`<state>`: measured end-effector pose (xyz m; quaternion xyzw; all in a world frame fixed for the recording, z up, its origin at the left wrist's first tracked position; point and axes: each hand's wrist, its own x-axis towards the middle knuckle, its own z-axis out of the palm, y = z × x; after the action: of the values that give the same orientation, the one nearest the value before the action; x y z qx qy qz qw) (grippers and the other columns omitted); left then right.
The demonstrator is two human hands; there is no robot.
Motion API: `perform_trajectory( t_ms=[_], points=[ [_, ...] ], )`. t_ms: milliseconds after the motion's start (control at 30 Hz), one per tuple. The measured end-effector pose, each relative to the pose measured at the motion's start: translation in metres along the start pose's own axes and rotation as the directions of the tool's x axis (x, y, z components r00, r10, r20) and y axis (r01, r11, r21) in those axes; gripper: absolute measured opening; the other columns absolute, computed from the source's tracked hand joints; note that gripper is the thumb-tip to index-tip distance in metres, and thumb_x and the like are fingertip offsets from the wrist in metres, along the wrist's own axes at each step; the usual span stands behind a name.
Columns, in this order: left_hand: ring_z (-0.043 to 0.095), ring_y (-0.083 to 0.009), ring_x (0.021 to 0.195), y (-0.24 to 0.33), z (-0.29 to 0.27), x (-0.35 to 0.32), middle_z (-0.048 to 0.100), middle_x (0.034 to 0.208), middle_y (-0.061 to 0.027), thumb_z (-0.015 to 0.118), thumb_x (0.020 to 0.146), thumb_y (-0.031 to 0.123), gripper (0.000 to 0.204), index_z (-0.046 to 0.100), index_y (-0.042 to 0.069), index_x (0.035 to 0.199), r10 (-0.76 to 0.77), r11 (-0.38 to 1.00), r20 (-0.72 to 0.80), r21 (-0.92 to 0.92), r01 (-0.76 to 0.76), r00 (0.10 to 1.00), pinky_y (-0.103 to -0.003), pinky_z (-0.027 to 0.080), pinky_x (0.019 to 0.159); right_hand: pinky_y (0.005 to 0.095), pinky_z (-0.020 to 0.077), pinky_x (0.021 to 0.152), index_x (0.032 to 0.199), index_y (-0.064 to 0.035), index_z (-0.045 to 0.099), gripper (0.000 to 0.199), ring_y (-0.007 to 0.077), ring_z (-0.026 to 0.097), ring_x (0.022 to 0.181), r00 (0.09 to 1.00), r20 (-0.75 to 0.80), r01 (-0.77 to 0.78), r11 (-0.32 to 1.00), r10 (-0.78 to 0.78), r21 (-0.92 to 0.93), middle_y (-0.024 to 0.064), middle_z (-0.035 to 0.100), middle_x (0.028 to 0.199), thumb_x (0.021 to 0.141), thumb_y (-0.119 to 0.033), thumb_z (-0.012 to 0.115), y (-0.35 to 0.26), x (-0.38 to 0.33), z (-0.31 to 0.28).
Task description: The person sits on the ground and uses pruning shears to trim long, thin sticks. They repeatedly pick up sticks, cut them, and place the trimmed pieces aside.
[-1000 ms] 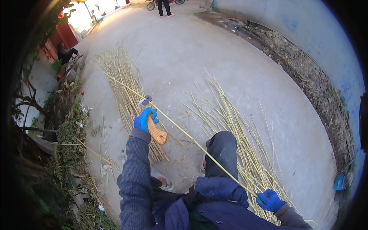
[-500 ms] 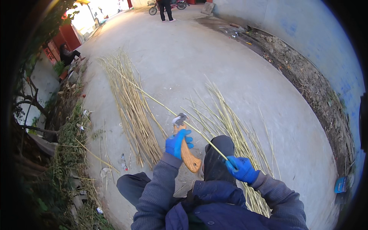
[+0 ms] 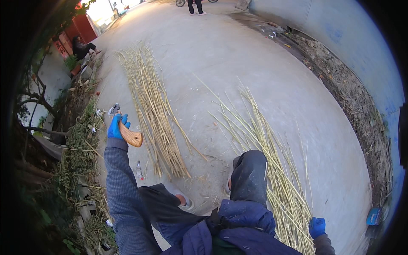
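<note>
My left hand (image 3: 115,126), in a blue glove, is stretched out to the left and grips a cutting tool with a wooden handle (image 3: 129,135); its metal head (image 3: 114,109) points away from me. My right hand (image 3: 316,227), also in a blue glove, reaches down at the lower right onto the near end of a spread of long pale yellow stalks (image 3: 272,170). A second, tidier row of stalks (image 3: 153,110) lies on the concrete left of my raised knee (image 3: 250,174). No stalk is seen in the left hand.
Weeds, branches and litter (image 3: 76,144) line the left edge of the concrete. A strip of dirt and rubble (image 3: 352,89) runs along a pale blue wall on the right. A person sits far left (image 3: 83,46); another stands at the top (image 3: 195,5). A blue packet (image 3: 374,216) lies lower right.
My left hand swung with the tool from the middle out to the left. My right hand dropped from near my knee to the stalks at the lower right. The long stalk held earlier is gone.
</note>
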<state>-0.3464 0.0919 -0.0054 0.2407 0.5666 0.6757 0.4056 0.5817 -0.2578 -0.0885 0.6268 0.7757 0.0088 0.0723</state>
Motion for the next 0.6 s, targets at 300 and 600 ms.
perform_trajectory(
  t_ms=[300, 600],
  points=[
    [0.058, -0.0071, 0.077, -0.012, 0.012, -0.069, 0.064, 0.112, -0.0047, 0.065, 0.091, 0.03, 0.048, 0.051, 0.007, 0.131, -0.117, 0.992, 0.106, -0.037, 0.121, 0.987, -0.024, 0.051, 0.065, 0.0465, 0.0391, 0.06, 0.083, -0.0091, 0.052, 0.008, 0.0327, 0.056, 0.053, 0.996, -0.035, 0.075, 0.996, -0.077, -0.042, 0.0094, 0.058, 0.059, 0.084, -0.015, 0.057, 0.016, 0.082, 0.022],
    [0.06, -0.0117, 0.072, -0.068, 0.041, -0.125, 0.065, 0.106, -0.0098, 0.063, 0.094, 0.029, 0.047, 0.052, -0.002, 0.128, -0.244, 0.959, 0.256, -0.077, 0.272, 0.935, -0.028, 0.055, 0.058, 0.0451, 0.0468, 0.072, 0.094, -0.0188, 0.072, 0.02, 0.0242, 0.072, 0.084, 0.801, 0.466, -0.165, 0.887, 0.376, -0.431, 0.0062, 0.074, 0.09, 0.083, -0.026, 0.058, 0.048, 0.124, 0.098]
  ],
)
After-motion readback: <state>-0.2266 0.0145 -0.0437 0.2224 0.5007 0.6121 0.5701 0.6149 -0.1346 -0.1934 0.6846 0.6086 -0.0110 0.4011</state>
